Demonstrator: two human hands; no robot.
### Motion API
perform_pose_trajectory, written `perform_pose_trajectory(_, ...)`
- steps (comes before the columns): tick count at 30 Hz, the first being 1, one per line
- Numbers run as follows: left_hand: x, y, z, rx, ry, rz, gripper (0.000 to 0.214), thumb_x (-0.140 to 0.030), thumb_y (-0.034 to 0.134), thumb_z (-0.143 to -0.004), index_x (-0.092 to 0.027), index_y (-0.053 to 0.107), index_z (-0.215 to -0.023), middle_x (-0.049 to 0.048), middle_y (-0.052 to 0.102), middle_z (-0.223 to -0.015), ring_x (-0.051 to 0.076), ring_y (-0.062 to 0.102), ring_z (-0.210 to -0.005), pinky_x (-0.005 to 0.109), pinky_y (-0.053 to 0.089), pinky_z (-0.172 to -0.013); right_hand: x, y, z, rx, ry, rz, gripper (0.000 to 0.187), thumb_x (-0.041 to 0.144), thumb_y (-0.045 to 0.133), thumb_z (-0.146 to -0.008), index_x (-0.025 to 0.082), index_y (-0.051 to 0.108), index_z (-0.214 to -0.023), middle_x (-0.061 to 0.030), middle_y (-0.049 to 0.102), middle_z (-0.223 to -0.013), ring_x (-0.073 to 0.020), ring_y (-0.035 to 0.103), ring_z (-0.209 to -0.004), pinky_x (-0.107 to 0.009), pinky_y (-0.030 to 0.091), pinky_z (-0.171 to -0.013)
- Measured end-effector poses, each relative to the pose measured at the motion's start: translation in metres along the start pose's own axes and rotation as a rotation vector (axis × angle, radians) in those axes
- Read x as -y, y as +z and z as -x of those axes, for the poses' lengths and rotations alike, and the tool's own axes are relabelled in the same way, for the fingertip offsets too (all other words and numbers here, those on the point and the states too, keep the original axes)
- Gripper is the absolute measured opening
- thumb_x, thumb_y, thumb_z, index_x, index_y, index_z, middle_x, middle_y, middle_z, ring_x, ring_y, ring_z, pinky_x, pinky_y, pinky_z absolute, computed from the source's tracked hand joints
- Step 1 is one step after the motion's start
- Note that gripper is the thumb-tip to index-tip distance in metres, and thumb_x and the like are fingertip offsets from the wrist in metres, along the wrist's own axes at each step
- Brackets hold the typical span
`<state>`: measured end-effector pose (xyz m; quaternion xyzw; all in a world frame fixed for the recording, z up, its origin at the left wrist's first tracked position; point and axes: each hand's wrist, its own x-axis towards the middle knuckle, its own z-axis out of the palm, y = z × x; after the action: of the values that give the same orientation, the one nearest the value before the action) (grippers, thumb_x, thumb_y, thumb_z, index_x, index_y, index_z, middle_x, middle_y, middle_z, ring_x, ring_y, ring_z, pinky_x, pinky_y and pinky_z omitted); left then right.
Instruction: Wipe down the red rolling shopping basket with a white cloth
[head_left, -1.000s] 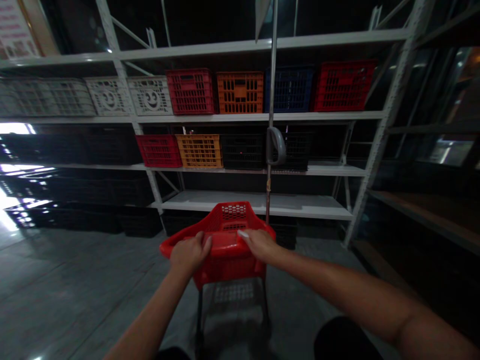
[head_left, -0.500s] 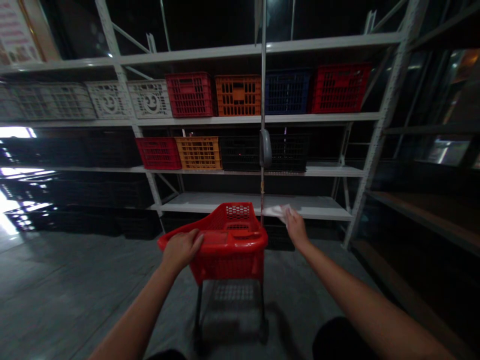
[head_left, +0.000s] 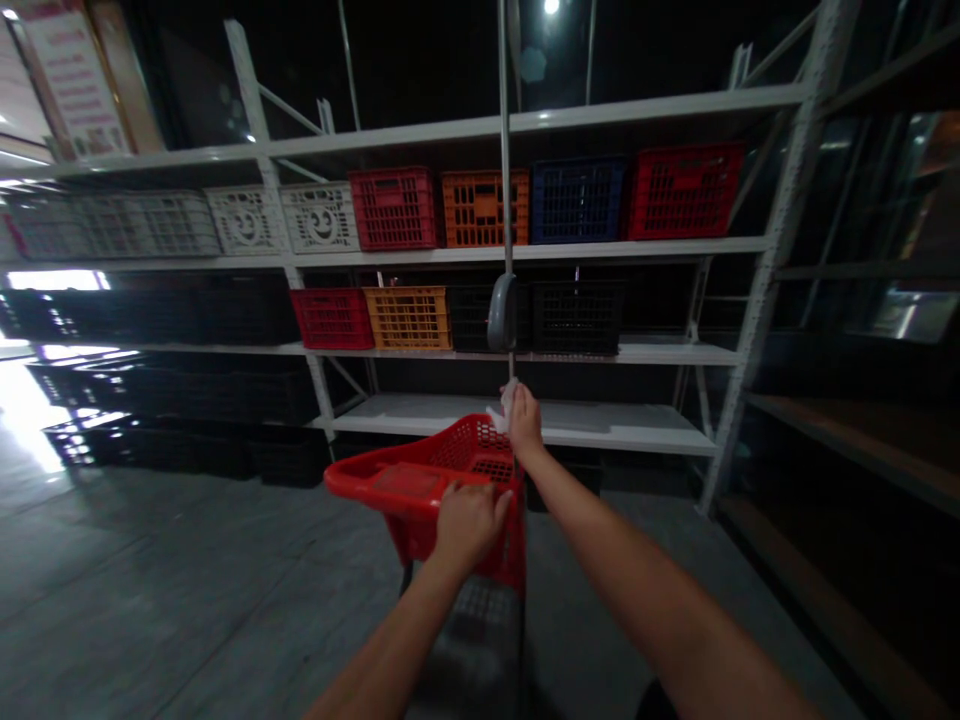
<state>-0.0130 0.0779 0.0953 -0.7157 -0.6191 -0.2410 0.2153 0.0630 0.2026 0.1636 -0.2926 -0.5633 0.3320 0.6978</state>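
A small red plastic shopping cart (head_left: 405, 482) stands in front of me, with a perforated basket. My left hand (head_left: 471, 522) is closed over the right part of its handle. A thin metal pole (head_left: 505, 140) with a grey oval piece (head_left: 502, 312) rises at the cart's right side. My right hand (head_left: 523, 418) is wrapped around the pole below the grey piece, with a white cloth (head_left: 498, 418) pressed between the fingers and the pole. The pole's lower end is hidden behind my hands and the cart.
White metal shelving (head_left: 645, 436) spans the back. It bears red crates (head_left: 686, 190), an orange crate (head_left: 486, 208), a blue crate (head_left: 577, 200), a yellow crate (head_left: 409, 318), white crates (head_left: 321, 218) and black crates (head_left: 576, 318). Dark shelving (head_left: 862, 430) stands at the right; grey floor (head_left: 187, 580) lies around.
My right hand has moved left with the cloth and closed around the pole. My left hand has slid right along the handle. The cart appears turned slightly, and the view has shifted.
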Motion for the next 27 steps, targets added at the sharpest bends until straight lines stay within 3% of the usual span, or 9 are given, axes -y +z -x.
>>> perform_pose_trajectory(3,0.007,0.003,0.003,0.051,0.008,-0.043,0.050,-0.043,0.022,-0.088,-0.018,0.062,-0.070,0.0085,0.066,-0.066,0.021,0.060,-0.065,0.037,0.039,-0.071,-0.028,-0.018,0.037,0.090,-0.073,0.254,0.045,0.053,0.024,-0.086,0.019,0.053,-0.086,-0.0047,0.059,-0.075,-0.0178,0.055,-0.072,-0.028,0.042,-0.066)
perform_pose_trajectory(6,0.015,0.000,0.007,0.060,0.055,-0.025,0.049,-0.041,0.023,-0.089,-0.018,0.062,-0.073,0.0084,0.067,-0.069,0.021,0.060,-0.066,0.034,0.037,-0.066,-0.033,-0.023,0.048,0.183,-0.116,0.373,0.040,0.050,0.021,-0.088,0.020,0.048,-0.084,-0.0017,0.054,-0.067,-0.0162,0.052,-0.061,-0.026,0.039,-0.058)
perform_pose_trajectory(14,0.021,-0.002,0.012,0.081,0.071,-0.048,0.046,-0.039,0.024,-0.089,-0.018,0.062,-0.073,0.0083,0.066,-0.070,0.019,0.060,-0.066,0.032,0.036,-0.066,0.051,0.010,-0.032,0.141,-0.356,0.314,0.034,0.051,0.039,-0.084,0.018,0.048,-0.085,0.0005,0.053,-0.064,-0.0144,0.052,-0.059,-0.023,0.034,-0.054)
perform_pose_trajectory(17,0.023,-0.002,0.012,0.080,0.078,-0.049,0.045,-0.038,0.025,-0.089,-0.017,0.061,-0.071,0.0078,0.066,-0.068,0.018,0.059,-0.065,0.032,0.036,-0.065,0.060,0.013,-0.041,0.120,-0.386,0.272,0.036,0.052,0.040,-0.083,0.018,0.049,-0.083,-0.0005,0.054,-0.066,-0.0148,0.052,-0.061,-0.023,0.034,-0.056)
perform_pose_trajectory(21,0.027,0.001,0.013,0.073,0.095,-0.038,0.044,-0.037,0.026,-0.089,-0.018,0.061,-0.072,0.0073,0.065,-0.068,0.018,0.059,-0.065,0.032,0.037,-0.065,0.034,0.006,-0.017,0.179,-0.311,0.246,0.036,0.051,0.037,-0.085,0.018,0.050,-0.086,-0.0007,0.056,-0.067,-0.0145,0.053,-0.061,-0.023,0.037,-0.057)
perform_pose_trajectory(27,0.037,0.002,0.015,0.066,0.108,0.011,0.043,-0.036,0.026,-0.088,-0.017,0.062,-0.073,0.0083,0.065,-0.069,0.018,0.059,-0.067,0.032,0.038,-0.068,-0.033,-0.017,0.056,0.293,-0.114,0.337,0.032,0.047,0.036,-0.086,0.018,0.050,-0.091,-0.0026,0.059,-0.069,-0.0163,0.055,-0.061,-0.025,0.042,-0.058)
